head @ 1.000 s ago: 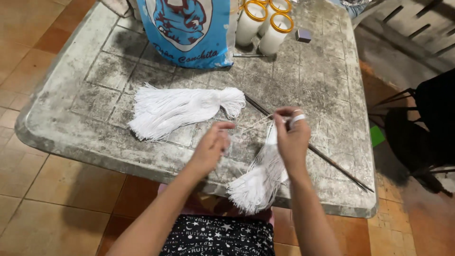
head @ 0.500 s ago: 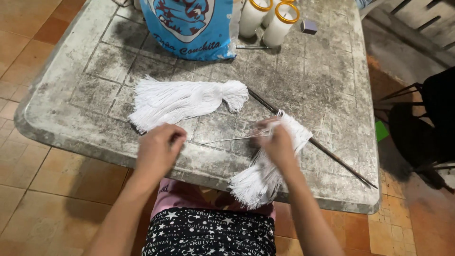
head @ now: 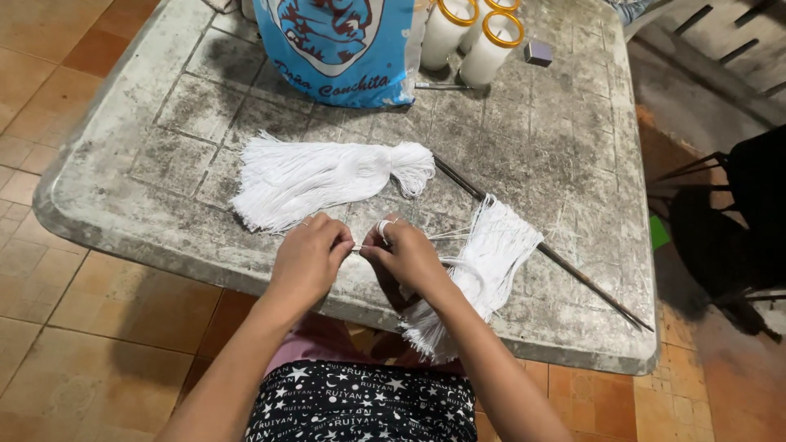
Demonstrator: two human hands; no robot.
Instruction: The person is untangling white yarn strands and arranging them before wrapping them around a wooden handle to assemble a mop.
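Both hands have closed in since half a second ago: then they were apart over the near edge of the desk [head: 123,106], now left hand [head: 311,260] and right hand [head: 407,255] meet fingertip to fingertip, each pinching a single white strand [head: 357,248] between them. Strand's short exposed run lies left-right, parallel to the near edge; loose threads trail from the right hand toward the near white tassel bundle [head: 483,270], which lies just right of that hand, long axis diagonal, lower end hanging off the near edge. Right hand is the nearer one to it, touching or nearly so. Thin dark rod [head: 573,270] runs diagonally under that bundle toward the near right corner. Tied white tassel [head: 319,176] lies just beyond the hands, long axis left-right. Blue printed bag [head: 336,49] and white spools with yellow rims [head: 471,37] sit at the far edge.
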